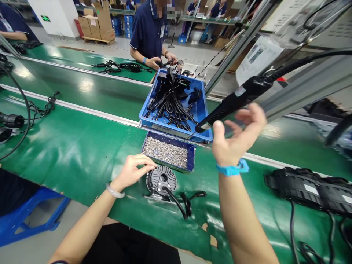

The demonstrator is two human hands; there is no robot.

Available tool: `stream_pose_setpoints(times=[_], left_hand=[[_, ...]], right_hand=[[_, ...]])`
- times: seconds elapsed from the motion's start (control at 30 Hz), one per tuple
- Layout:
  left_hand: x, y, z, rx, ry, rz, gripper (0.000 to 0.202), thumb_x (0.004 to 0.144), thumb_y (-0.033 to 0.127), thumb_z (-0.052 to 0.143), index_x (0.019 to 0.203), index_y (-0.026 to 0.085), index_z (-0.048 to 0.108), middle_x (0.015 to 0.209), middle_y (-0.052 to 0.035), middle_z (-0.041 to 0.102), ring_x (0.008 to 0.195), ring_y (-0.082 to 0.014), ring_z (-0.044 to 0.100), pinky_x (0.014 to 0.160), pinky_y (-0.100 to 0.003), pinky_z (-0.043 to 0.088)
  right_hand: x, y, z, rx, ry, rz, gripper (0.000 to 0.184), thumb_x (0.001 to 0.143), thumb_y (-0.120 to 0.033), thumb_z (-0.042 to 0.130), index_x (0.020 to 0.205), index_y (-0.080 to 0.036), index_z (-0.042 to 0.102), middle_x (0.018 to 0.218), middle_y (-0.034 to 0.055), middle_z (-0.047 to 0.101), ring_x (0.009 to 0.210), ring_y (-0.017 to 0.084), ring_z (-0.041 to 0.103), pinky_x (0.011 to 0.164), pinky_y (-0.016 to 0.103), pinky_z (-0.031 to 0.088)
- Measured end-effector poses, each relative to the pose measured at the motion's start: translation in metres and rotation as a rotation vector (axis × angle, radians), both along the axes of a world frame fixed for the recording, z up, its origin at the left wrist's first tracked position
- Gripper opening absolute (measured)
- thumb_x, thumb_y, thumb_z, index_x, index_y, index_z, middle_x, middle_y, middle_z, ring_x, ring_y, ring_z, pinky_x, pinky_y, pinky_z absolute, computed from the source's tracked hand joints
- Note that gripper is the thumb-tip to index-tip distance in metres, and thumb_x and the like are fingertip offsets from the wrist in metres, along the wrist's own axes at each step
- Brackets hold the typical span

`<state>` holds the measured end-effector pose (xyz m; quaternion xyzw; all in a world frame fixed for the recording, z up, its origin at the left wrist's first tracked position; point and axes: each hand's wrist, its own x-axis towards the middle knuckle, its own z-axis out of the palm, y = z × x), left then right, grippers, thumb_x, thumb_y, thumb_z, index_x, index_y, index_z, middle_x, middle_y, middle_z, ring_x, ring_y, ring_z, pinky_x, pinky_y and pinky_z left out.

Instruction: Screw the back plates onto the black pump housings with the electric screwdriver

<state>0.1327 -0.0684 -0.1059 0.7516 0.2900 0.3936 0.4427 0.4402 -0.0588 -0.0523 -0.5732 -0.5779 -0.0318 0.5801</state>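
Heads up: blue bin (202,110) behind the screw tray (191,157) sits right under the hanging screwdriver (236,97) tip; your right hand (236,137) is spread open just below it, not closed on it, so a fumble swings it into the bin. Just in front of the tray, left hand (134,170) pinches the round housing (161,179) rim; its cable (187,203) could snag. Free belt (82,154) left of the tray, belt edge close in front

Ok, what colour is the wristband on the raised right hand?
Light blue. The wristband sits just below the open right hand, seen clearly in the head view.
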Motion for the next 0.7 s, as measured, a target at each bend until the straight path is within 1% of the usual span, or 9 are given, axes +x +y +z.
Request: stream_pose_setpoints(times=[0.07, 0.13, 0.23, 0.33, 0.4, 0.47, 0.53, 0.6, 0.7], left_hand=[[-0.001, -0.001, -0.001, 0.159, -0.016, 0.01, 0.012, 0.095, 0.023, 0.07, 0.094, 0.02, 0.082, 0.088, -0.0067, 0.081, 0.083, -0.0185, 0.074, 0.079, -0.033, 0.06], [-0.003, -0.002, -0.003, 0.262, -0.03, 0.015, 0.014, 0.096, 0.019, 0.068, 0.098, 0.021, 0.081, 0.09, -0.0066, 0.081, 0.084, -0.0182, 0.073, 0.079, -0.033, 0.06], [-0.009, -0.008, -0.007, 0.283, -0.026, -0.011, 0.021, 0.101, 0.025, 0.061, 0.109, 0.022, 0.08, 0.098, -0.0092, 0.08, 0.094, -0.0206, 0.073, 0.084, -0.037, 0.06], [-0.015, -0.017, -0.017, 0.189, -0.035, -0.085, 0.044, 0.103, 0.049, 0.054, 0.133, 0.022, 0.07, 0.123, -0.0146, 0.075, 0.116, -0.0278, 0.067, 0.101, -0.047, 0.055], [-0.018, -0.024, -0.027, 0.113, -0.052, -0.128, 0.065, 0.098, 0.066, 0.051, 0.145, 0.022, 0.06, 0.138, -0.0163, 0.067, 0.129, -0.0328, 0.059, 0.11, -0.053, 0.048], [-0.018, -0.029, -0.036, 0.065, -0.054, -0.143, 0.079, 0.092, 0.075, 0.051, 0.151, 0.023, 0.053, 0.146, -0.017, 0.06, 0.136, -0.036, 0.054, 0.116, -0.056, 0.043], [-0.016, -0.033, -0.043, 0.069, -0.028, -0.135, 0.086, 0.089, 0.078, 0.054, 0.155, 0.023, 0.047, 0.15, -0.0176, 0.057, 0.14, -0.0376, 0.05, 0.119, -0.057, 0.039], [-0.013, -0.034, -0.048, 0.109, 0.01, -0.117, 0.091, 0.087, 0.077, 0.059, 0.157, 0.023, 0.042, 0.152, -0.0182, 0.054, 0.142, -0.0379, 0.048, 0.121, -0.057, 0.037], [-0.009, -0.034, -0.052, 0.138, 0.038, -0.079, 0.094, 0.084, 0.075, 0.064, 0.158, 0.022, 0.039, 0.153, -0.0193, 0.051, 0.142, -0.0374, 0.049, 0.121, -0.057, 0.039]], right_hand=[[0.006, 0.026, 0.008, 0.112, 0.063, -0.082, 0.077, 0.089, -0.042, 0.074, 0.154, -0.027, 0.036, 0.146, 0.0168, 0.053, 0.131, 0.036, 0.058, 0.102, 0.053, 0.055], [0.007, 0.043, 0.013, 0.042, 0.161, 0.032, 0.066, 0.089, -0.046, 0.074, 0.145, -0.028, 0.044, 0.126, 0.0141, 0.065, 0.107, 0.031, 0.069, 0.093, 0.049, 0.058], [0.001, 0.043, 0.015, -0.01, 0.286, 0.152, 0.052, 0.084, -0.046, 0.08, 0.127, -0.031, 0.055, 0.102, 0.0077, 0.07, 0.088, 0.025, 0.068, 0.088, 0.044, 0.057], [-0.013, 0.022, 0.018, 0.068, 0.378, 0.169, 0.052, 0.074, -0.037, 0.089, 0.118, -0.031, 0.062, 0.084, 0.0013, 0.068, 0.075, 0.023, 0.065, 0.081, 0.042, 0.056], [-0.022, 0.004, 0.022, 0.1, 0.473, 0.201, 0.048, 0.074, -0.034, 0.089, 0.115, -0.032, 0.066, 0.075, -0.0028, 0.064, 0.065, 0.021, 0.062, 0.073, 0.04, 0.055], [-0.029, -0.014, 0.029, 0.104, 0.568, 0.242, 0.041, 0.075, -0.033, 0.088, 0.111, -0.034, 0.068, 0.072, -0.0048, 0.063, 0.059, 0.019, 0.06, 0.066, 0.039, 0.054], [-0.036, -0.031, 0.041, 0.094, 0.625, 0.293, 0.036, 0.076, -0.036, 0.086, 0.107, -0.034, 0.068, 0.072, -0.0048, 0.066, 0.058, 0.019, 0.061, 0.061, 0.037, 0.054], [-0.044, -0.048, 0.06, 0.092, 0.657, 0.358, 0.035, 0.077, -0.041, 0.085, 0.106, -0.035, 0.068, 0.07, -0.0043, 0.066, 0.054, 0.018, 0.06, 0.055, 0.035, 0.053], [-0.063, -0.071, 0.095, 0.009, 0.7, 0.463, 0.035, 0.08, -0.063, 0.075, 0.099, -0.034, 0.071, 0.057, -0.0033, 0.057, 0.044, 0.016, 0.052, 0.044, 0.032, 0.045]])
